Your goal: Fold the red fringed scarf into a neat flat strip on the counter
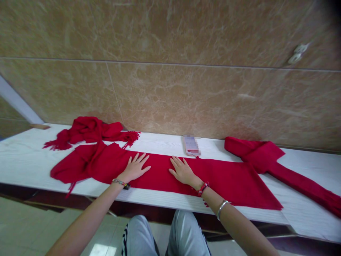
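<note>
A long red scarf (pixel 160 177) lies across the white table in front of me, flat in the middle and to the right, bunched toward the left. My left hand (pixel 135 169) rests palm down on it with fingers spread. Also flat on the cloth, a short gap to the right, is my right hand (pixel 183 172), its fingers stretched out. Neither hand grips the fabric. The scarf's right end makes a slanted, pointed corner near the front edge of the table.
A crumpled red scarf with fringes (pixel 90 129) lies at the back left. To the right is a folded red scarf (pixel 255 151) with a long tail. A phone (pixel 191 145) sits by the marbled wall (pixel 170 96). The white table (pixel 23 156) has its front edge near my knees.
</note>
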